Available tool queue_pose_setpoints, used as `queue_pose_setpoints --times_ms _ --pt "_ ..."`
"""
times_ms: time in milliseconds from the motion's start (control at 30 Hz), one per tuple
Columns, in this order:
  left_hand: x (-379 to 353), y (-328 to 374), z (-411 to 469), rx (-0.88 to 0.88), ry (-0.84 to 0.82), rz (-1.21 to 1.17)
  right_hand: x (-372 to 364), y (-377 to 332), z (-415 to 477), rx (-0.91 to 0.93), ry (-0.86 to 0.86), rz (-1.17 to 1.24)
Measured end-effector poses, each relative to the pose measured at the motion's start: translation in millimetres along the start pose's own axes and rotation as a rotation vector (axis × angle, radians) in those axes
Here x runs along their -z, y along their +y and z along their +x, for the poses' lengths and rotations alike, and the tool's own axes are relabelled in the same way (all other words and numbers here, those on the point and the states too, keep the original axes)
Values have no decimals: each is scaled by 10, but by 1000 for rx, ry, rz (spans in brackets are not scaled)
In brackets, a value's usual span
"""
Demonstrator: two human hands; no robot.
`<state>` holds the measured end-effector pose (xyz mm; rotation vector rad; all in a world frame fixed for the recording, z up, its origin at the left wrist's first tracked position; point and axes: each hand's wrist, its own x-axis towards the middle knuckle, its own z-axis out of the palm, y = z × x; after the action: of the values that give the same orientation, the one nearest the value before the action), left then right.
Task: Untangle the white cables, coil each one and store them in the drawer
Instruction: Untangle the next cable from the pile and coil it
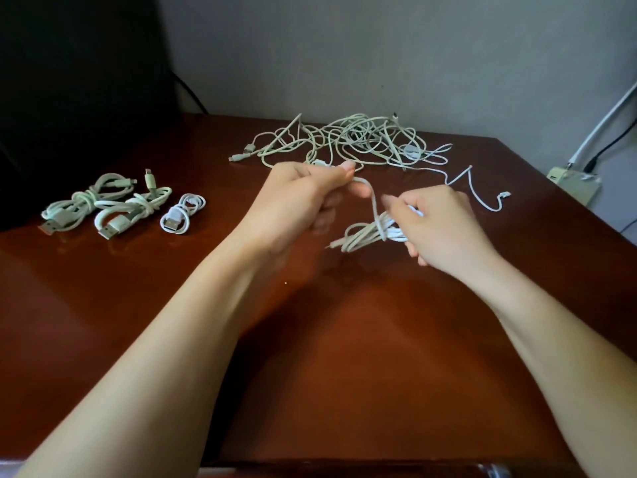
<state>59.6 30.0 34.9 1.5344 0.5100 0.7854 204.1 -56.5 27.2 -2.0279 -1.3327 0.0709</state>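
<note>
Three coiled cables (144, 207) lay left on the table (310, 339); the right hand (439, 231) gripped a fourth bundle (363, 234), the left hand (300, 198) pinching its loose end (371, 196).

Three coiled cables (132, 212) are being counted at nine o'clock, one tangled heap (351, 143) at twelve o'clock, one part-wound bundle (365, 234) at the centre, and two hands, left hand (300, 198) and right hand (444, 229), are being shown over one table (310, 339).
</note>
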Motion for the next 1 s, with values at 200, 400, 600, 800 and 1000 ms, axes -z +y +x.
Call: queue_pose_setpoints --times_ms 200,400,600,800,1000 --pt "-117 24 -77 -112 -195 149 -63 121 115 -107 177 187" --pt "-226 -72 -94 -67 -301 147 -14 138 148 -314 224 723" --pt "-248 -169 -77 -41 -316 165 7 51 111 -394 185 1057" --pt "-143 -189 -29 130 -249 103 87 -23 88 -462 -2 1456" --pt "28 -186 41 319 -126 -117 113 -72 43 -421 -207 1404"
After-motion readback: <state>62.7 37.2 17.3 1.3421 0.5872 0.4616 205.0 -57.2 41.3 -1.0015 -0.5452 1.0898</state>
